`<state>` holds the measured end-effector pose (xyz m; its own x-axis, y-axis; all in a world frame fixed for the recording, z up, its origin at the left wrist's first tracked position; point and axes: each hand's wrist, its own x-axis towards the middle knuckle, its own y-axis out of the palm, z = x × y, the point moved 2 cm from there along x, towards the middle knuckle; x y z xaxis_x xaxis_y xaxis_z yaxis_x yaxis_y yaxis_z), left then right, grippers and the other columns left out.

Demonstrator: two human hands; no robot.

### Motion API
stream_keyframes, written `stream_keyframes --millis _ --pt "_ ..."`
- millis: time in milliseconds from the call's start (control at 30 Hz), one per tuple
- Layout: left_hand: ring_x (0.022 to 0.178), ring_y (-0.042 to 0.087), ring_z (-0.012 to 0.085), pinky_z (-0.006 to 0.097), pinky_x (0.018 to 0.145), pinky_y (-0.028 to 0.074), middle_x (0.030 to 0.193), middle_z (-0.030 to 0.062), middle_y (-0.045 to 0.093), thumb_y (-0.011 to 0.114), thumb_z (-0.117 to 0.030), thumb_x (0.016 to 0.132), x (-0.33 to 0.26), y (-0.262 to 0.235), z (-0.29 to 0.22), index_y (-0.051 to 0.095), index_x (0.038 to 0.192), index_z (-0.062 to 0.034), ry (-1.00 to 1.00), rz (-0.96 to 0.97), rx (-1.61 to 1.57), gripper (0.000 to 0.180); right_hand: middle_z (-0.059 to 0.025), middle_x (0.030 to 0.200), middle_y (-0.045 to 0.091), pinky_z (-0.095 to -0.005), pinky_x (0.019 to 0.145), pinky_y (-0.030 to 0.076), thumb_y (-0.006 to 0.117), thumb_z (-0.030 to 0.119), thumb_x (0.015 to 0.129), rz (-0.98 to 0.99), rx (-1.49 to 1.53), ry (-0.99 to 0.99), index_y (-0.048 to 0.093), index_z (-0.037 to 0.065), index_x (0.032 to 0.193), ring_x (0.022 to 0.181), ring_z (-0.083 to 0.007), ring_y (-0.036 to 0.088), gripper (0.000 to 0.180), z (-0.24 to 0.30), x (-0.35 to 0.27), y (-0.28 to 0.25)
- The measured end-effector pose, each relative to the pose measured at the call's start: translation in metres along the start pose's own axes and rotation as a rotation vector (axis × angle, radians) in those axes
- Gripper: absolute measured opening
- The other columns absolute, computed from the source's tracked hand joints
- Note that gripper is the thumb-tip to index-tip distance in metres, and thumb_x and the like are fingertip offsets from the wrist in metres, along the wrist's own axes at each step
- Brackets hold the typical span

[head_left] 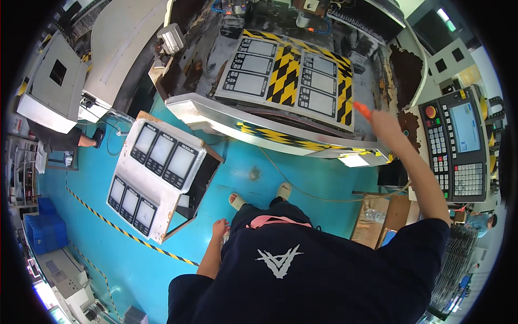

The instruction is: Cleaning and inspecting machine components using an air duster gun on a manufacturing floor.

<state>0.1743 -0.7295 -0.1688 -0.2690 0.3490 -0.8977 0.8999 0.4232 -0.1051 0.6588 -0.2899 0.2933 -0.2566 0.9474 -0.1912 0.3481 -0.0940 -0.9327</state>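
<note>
My right hand (385, 125) reaches out over the front right edge of the machine bed, closed around a slim orange-red tool (362, 110). The tool points left toward the bed; its exact kind does not show. Below it lie several black-framed panels with pale windows (321, 82), set in two columns on a white plate. Yellow-and-black striped tape (284, 75) runs between the columns and along the plate's edges. My left hand (220, 229) hangs low at my side, fingers curled, with something pale and striped beside it that I cannot make out.
A white-topped stand (127, 170) at the left carries several more black-framed panels. The machine's curved metal front rim (216, 116) lies ahead. A control console (458, 146) stands at the right, and a thin hose (302, 189) crosses the blue floor. Another person's leg (86, 141) shows far left.
</note>
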Motion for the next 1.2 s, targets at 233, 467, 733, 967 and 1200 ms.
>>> stream_keyframes --millis 233,467,733,967,1200 --pt "0.059 0.060 0.0130 0.026 0.048 0.046 0.084 0.0088 0.071 0.061 -0.025 0.094 0.016 0.001 0.015 0.068 0.095 -0.0009 0.051 0.044 0.039 0.025 -0.0212 0.083 0.071 -0.0506 0.072 0.056 0.065 0.016 0.090 -0.012 0.130 -0.128 0.066 0.001 0.098 0.079 -0.0434 0.069 0.017 0.056 0.012 0.011" --pt "0.072 0.067 0.0128 0.027 0.054 0.048 0.097 0.0044 0.074 0.058 -0.031 0.097 -0.008 0.009 -0.029 0.065 0.109 -0.0069 0.012 0.009 0.006 0.028 -0.0218 0.081 0.069 -0.0524 0.072 0.055 0.065 0.021 0.088 -0.133 0.159 -0.061 0.067 0.000 0.083 0.080 -0.0422 0.068 0.022 0.019 0.035 0.029" --pt "0.076 0.067 0.0126 0.028 0.058 0.050 0.098 0.0025 0.074 0.059 -0.033 0.096 -0.010 0.009 -0.021 0.066 0.109 -0.0085 0.020 0.008 0.013 0.029 -0.0257 0.090 0.069 -0.0544 0.076 0.055 0.064 0.019 0.088 -0.145 0.248 0.053 0.066 -0.001 0.088 0.085 -0.0454 0.068 0.020 -0.018 0.054 0.046" --pt "0.075 0.066 0.0122 0.028 0.058 0.051 0.097 0.0023 0.073 0.060 -0.034 0.094 0.000 0.020 -0.026 0.066 0.110 -0.0092 0.009 0.051 0.089 0.030 -0.0287 0.089 0.068 -0.0548 0.077 0.054 0.062 0.015 0.089 -0.206 0.355 0.227 0.064 -0.002 0.089 0.087 -0.0455 0.067 0.017 -0.050 0.067 0.063" --pt "0.076 0.068 0.0125 0.028 0.058 0.050 0.100 0.0041 0.074 0.059 -0.031 0.095 -0.005 0.010 -0.037 0.064 0.112 -0.0074 -0.009 0.038 0.008 0.029 -0.0283 0.085 0.067 -0.0542 0.075 0.051 0.066 0.024 0.093 0.012 0.533 0.027 0.064 -0.002 0.095 0.087 -0.0449 0.066 0.027 0.016 0.046 0.041"
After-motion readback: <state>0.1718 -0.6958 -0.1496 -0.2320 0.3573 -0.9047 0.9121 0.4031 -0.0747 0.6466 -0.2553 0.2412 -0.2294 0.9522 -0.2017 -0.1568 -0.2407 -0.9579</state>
